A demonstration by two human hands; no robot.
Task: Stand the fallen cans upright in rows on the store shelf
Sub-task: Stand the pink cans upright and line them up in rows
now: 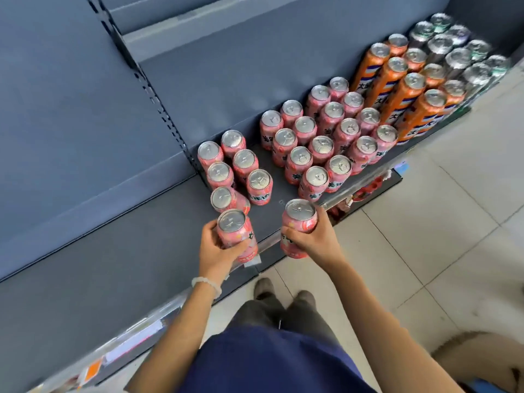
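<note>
Each of my hands holds an upright pink can at the front edge of the grey store shelf (158,236). My left hand (218,253) grips one pink can (236,232) at the near end of a short left-hand block of pink cans (226,168). My right hand (314,236) grips a second pink can (297,225) just in front of a larger block of pink cans (317,143) standing in rows. A bare strip of shelf lies between the two blocks. No can lies on its side in view.
Tall orange cans (397,89) stand in rows right of the pink ones, with silver and green cans (453,49) beyond them. The shelf's left part is bare. Price tags run along the shelf's front rail (136,338). Tiled floor (453,222) and my feet are below.
</note>
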